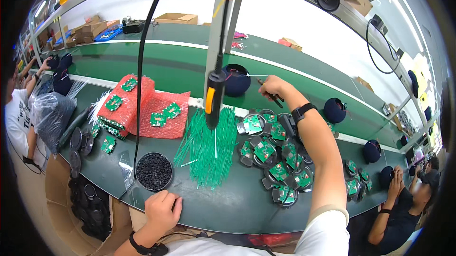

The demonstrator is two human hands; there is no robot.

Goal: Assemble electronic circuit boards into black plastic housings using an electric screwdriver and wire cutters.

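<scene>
My right hand (275, 87) reaches far across the bench, closed round dark-handled pliers (274, 98). Their tip points left, toward a dark blue round housing (236, 81) with an open top, on the green conveyor belt (175, 63). From that housing a thin white strip (256, 75) sticks out toward the hand. Near the bench's front edge rests my left hand (163, 210), fingers curled in, nothing showing in them. Just beyond it stands a round dish of small black parts (154, 171). Under my right forearm lie several speakers with green circuit boards (278, 154).
A black-and-orange electric screwdriver (215, 96) hangs above a pile of green strips (206, 151). Circuit boards sit on red bubble wrap (164, 113). A black cable (140, 66) hangs down to the bench. Other people work at both sides. A carton (61, 194) of black parts stands front left.
</scene>
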